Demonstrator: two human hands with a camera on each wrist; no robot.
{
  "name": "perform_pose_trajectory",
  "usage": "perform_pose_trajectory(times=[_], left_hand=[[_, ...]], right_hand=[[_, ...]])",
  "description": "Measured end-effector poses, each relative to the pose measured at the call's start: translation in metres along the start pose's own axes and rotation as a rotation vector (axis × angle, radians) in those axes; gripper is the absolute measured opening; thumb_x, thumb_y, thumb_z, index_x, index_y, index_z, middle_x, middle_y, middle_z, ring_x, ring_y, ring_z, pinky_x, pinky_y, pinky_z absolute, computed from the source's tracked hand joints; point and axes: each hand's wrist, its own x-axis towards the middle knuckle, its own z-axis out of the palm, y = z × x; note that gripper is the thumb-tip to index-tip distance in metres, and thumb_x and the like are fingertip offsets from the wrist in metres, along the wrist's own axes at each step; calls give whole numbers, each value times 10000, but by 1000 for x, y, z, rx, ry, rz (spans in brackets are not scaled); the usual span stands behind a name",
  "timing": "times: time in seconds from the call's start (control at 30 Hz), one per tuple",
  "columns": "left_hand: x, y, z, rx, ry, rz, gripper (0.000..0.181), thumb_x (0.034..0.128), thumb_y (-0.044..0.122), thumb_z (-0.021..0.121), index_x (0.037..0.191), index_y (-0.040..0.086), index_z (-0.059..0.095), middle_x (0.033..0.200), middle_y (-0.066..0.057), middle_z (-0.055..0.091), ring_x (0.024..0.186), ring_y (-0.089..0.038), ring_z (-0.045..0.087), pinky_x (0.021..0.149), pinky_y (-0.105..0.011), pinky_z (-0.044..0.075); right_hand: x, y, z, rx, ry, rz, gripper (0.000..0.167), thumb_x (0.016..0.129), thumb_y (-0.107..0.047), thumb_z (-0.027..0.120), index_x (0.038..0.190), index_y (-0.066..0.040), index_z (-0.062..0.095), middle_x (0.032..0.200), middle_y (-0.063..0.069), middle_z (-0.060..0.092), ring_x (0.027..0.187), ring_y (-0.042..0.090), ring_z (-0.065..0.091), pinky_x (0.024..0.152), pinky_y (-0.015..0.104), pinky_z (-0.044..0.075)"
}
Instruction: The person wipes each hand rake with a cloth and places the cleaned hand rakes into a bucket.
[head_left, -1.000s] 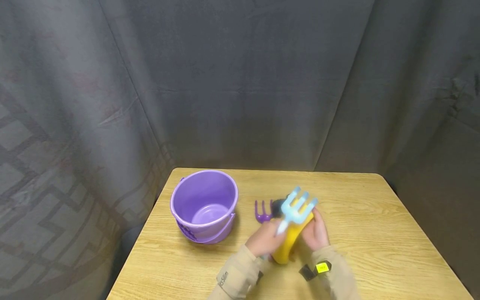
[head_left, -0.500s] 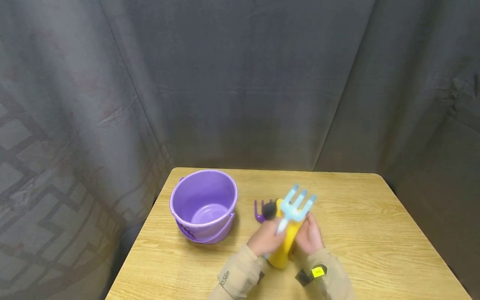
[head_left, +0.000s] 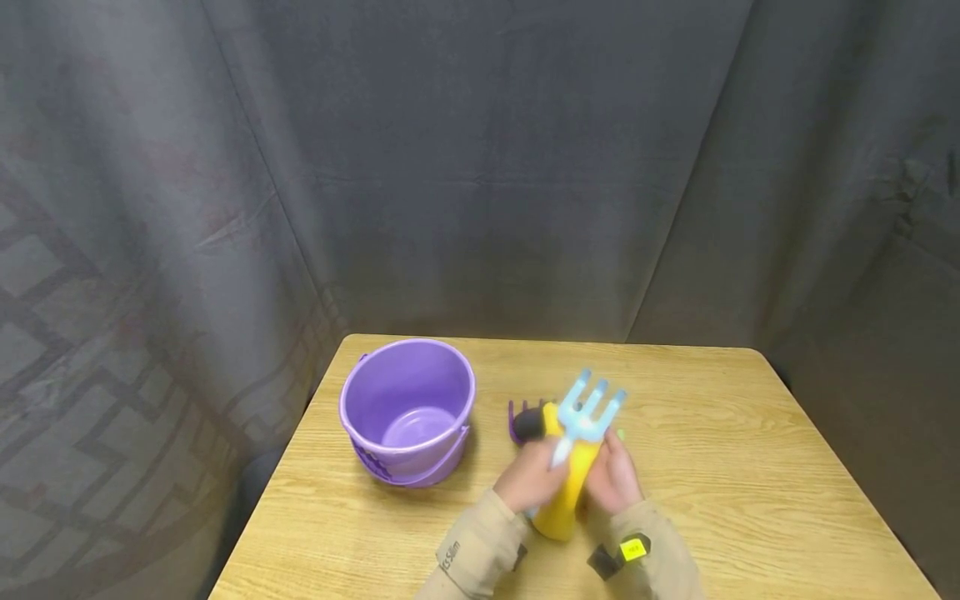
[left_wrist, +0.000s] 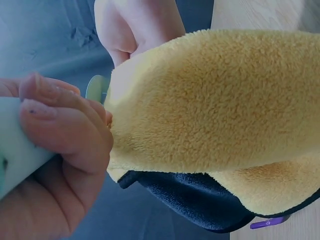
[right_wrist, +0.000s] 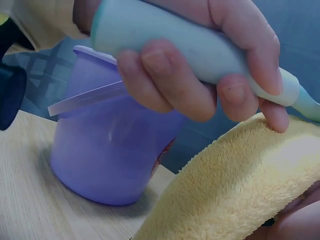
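My left hand (head_left: 529,477) grips a light blue toy garden fork by its handle (right_wrist: 170,42), fingers curled round it. The fork head (head_left: 587,423) points away from me with its tines up. Against the fork lies a fuzzy yellow cloth (left_wrist: 215,100) with a dark underside (left_wrist: 195,195). My right hand (head_left: 613,478) holds this cloth from the right; its fingers are partly hidden behind it. The cloth's dark end (head_left: 528,424) sticks out to the left, over a purple toy fork (head_left: 512,421) on the table.
A purple bucket (head_left: 442,467) with its handle down stands on the wooden table (head_left: 750,483), left of my hands. A bit of something green (head_left: 620,433) shows by my right fingertips, mostly hidden. Grey curtains (head_left: 480,167) hang behind the table.
My right hand has moved left and slightly down with the cloth. The cloth's dark end has swung left over the purple fork. The light blue fork has shifted slightly left; the bucket stays put.
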Motion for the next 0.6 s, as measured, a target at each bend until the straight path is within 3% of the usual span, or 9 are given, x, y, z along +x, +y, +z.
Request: perform_pose_trajectory(times=[0.1, 0.2, 0.47, 0.6], left_hand=[[1, -2, 1, 6, 5, 4, 62, 891, 63, 462, 877, 38, 516, 592, 9, 458, 424, -85, 427, 370, -207, 394], [2, -3, 1, 8, 6, -4, 61, 889, 67, 461, 884, 39, 516, 593, 7, 462, 422, -88, 430, 369, -213, 397], [1, -5, 3, -21, 11, -40, 62, 891, 75, 462, 904, 37, 510, 566, -1, 459, 385, -96, 407, 337, -220, 373], [1, -6, 4, -20, 13, -61, 93, 892, 84, 461, 949, 30, 511, 561, -4, 461, 385, -101, 405, 337, -226, 372]], right_hand=[[-1, 0, 3, -7, 10, 6, 557, 970, -392, 113, 1411, -133, -108, 1471, 56, -13, 1295, 178, 181, 1062, 313, 74], [-1, 0, 4, -6, 4, 2, 541, 975, -370, 98, 1408, -130, -118, 1475, 48, -102, 1329, 181, -19, 1062, 309, 54], [-1, 1, 5, 19, -27, -25, 536, 981, -338, 112, 1401, -125, -141, 1473, 52, -119, 1332, 185, -34, 1064, 307, 51], [-2, 1, 6, 47, -9, -23, 540, 981, -337, 128, 1405, -124, -127, 1475, 45, -60, 1314, 155, 124, 1061, 291, 91]])
